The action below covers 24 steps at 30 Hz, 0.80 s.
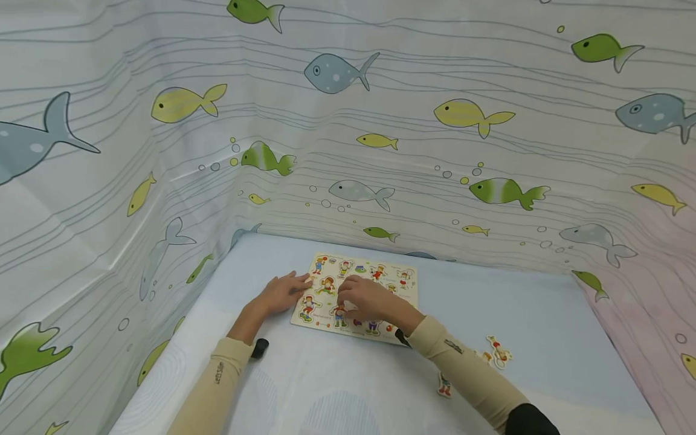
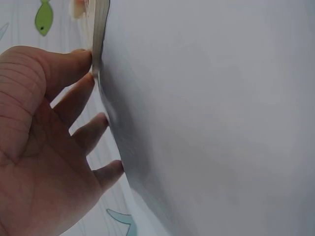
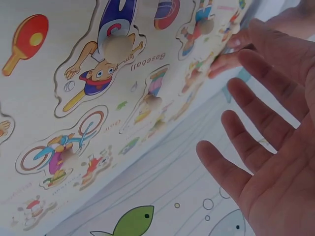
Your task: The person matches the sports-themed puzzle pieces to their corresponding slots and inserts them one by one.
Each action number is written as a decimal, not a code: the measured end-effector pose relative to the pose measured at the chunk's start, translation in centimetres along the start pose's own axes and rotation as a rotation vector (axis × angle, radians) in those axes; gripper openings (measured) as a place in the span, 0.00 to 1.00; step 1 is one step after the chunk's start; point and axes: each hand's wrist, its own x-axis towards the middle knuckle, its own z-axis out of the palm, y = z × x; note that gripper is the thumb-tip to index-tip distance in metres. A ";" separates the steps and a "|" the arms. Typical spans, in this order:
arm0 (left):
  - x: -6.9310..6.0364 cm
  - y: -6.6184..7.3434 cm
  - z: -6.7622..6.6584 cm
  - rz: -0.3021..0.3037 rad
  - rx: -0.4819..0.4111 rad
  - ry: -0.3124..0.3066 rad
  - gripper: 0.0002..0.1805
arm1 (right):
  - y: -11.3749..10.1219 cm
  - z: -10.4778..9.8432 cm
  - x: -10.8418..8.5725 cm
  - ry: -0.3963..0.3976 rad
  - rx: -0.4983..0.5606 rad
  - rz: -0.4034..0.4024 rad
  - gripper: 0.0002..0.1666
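Note:
A cream wooden knob puzzle board [image 1: 411, 305] with sports figures lies at the far part of the table. My left hand [image 1: 280, 293] is at its left edge; in the left wrist view the thumb [image 2: 74, 63] and index fingertip touch the board's side, while the other fingertips meet the table surface. Over the middle of the board hovers my right hand [image 1: 370, 298]. Its fingers [image 3: 256, 110] are spread and fairly straight in the right wrist view, with nothing held. Close by sit a baseball player piece [image 3: 110, 49] and a cyclist piece [image 3: 64, 152], both with round knobs.
Loose puzzle pieces lie on the table right of the board, one figure [image 1: 499, 353] beyond the right forearm and another figure [image 1: 444, 385] nearer, partly behind the sleeve. A fish-printed curtain [image 1: 408, 169] rises behind and left of the pale table [image 1: 544, 314].

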 end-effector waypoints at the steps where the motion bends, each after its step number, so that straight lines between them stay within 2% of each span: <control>1: 0.0 0.1 0.0 0.000 -0.002 0.000 0.21 | 0.0 -0.1 -0.2 0.003 0.007 -0.012 0.12; 7: 0.0 0.1 -0.1 0.003 -0.003 0.003 0.20 | -0.1 -1.1 -1.9 0.029 0.051 -0.062 0.14; 24: -0.1 0.0 0.1 0.001 -0.008 -0.003 0.21 | 0.7 -2.7 -6.4 0.051 0.086 -0.014 0.12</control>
